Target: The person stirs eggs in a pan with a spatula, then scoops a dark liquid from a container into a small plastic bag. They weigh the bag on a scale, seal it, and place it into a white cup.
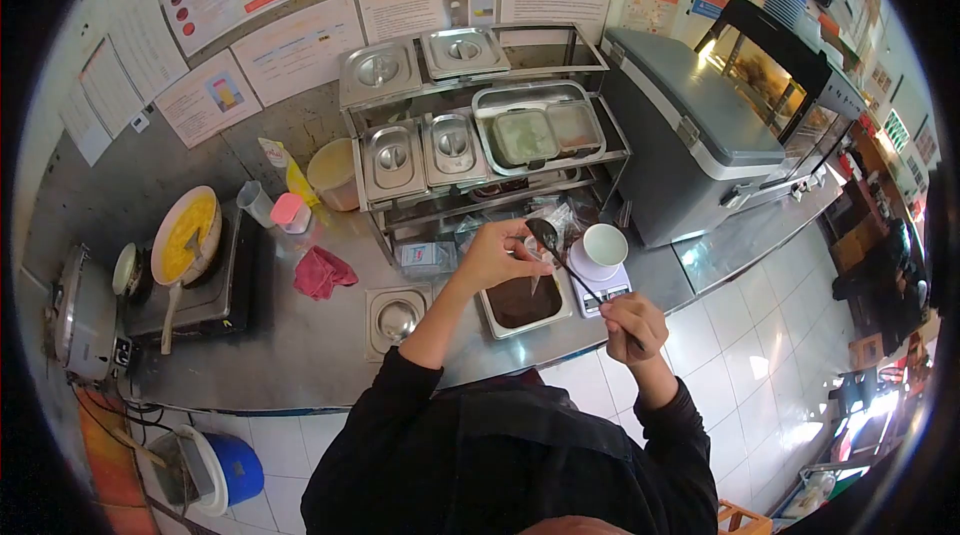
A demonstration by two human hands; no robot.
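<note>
My right hand (634, 325) is closed round the long handle of a dark ladle (572, 277), which slants up and left. Its bowl is beside the fingertips of my left hand (497, 257). Those fingers are pinched on what looks like a small clear plastic bag (536, 278), partly hidden by the hand. Below them a rectangular metal pan (524, 307) holds dark brown sauce. To its right, a white bowl (604, 247) stands on a digital kitchen scale (603, 287).
A tiered metal rack (350, 120) with lidded pans stands behind. At left, a frying pan (187, 235) with yellow food sits on a stove (235, 280). A red cloth (323, 272) and a steel pan (398, 319) lie between. A grey cooler (690, 125) is at right.
</note>
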